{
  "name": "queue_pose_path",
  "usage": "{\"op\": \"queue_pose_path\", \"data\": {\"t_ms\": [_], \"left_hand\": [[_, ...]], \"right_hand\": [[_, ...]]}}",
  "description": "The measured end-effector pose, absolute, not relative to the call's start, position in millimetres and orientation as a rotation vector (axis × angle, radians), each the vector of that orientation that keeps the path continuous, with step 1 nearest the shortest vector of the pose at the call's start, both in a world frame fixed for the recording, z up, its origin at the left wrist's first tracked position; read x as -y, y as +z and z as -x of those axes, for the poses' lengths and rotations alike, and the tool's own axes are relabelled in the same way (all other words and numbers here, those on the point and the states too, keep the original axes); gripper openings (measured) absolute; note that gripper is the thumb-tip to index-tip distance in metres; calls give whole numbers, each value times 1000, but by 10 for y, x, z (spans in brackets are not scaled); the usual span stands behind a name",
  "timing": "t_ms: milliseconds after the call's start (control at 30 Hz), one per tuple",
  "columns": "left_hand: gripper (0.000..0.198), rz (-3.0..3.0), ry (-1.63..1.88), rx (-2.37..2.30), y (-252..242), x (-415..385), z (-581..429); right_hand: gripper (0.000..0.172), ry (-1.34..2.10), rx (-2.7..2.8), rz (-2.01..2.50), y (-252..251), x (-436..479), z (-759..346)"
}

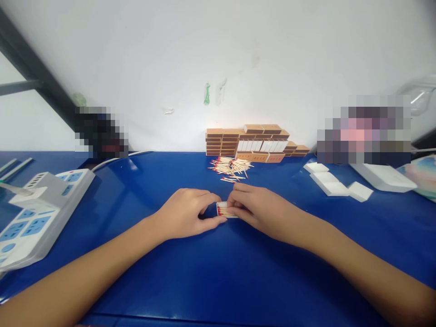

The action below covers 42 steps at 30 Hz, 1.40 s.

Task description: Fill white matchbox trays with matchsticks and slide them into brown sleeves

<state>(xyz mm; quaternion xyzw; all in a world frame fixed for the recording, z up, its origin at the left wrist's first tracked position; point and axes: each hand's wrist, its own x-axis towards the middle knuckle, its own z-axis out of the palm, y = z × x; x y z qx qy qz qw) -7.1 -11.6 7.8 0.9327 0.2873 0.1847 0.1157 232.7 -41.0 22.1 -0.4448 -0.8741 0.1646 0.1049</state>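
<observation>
A small white matchbox tray [222,204] lies on the blue table between my hands, with red-tipped matches [223,211] inside it. My left hand [190,211] grips the tray's left end, thumb on the near side and index finger on the far side. Over the tray's right part, my right hand [257,206] is closed, its thumb and fingertips pinched on matches there; the fingers hide that part. Just beyond the hands is a loose pile of matches [231,166], heads mostly red.
Stacked brown matchboxes [223,141] stand against the white wall behind the pile. White empty trays [329,182] lie at right, beside a larger white box [383,176]. A white power strip [44,218] with a plugged cable occupies the left side of the blue table [204,272].
</observation>
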Motion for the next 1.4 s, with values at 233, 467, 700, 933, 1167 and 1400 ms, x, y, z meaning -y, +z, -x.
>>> {"op": "queue_pose_path", "data": {"t_ms": [233, 467, 700, 933, 1167, 1400], "left_hand": [[28, -2737, 548, -845, 81, 123, 71], [29, -2732, 529, -859, 79, 127, 80], [29, -2726, 533, -859, 83, 121, 67], [32, -2738, 531, -942, 60, 107, 78], [35, -2730, 492, -953, 69, 105, 82], [34, -2720, 475, -949, 80, 112, 78]], "right_hand": [[18, 425, 2663, 1329, 301, 419, -2332], [14, 371, 2602, 1281, 254, 430, -2345], [17, 439, 2533, 1233, 294, 395, -2379], [16, 321, 2240, 1319, 116, 34, -2576], [13, 241, 2230, 1337, -69, -114, -2430], [16, 299, 2308, 1463, -19, -132, -2435]]}}
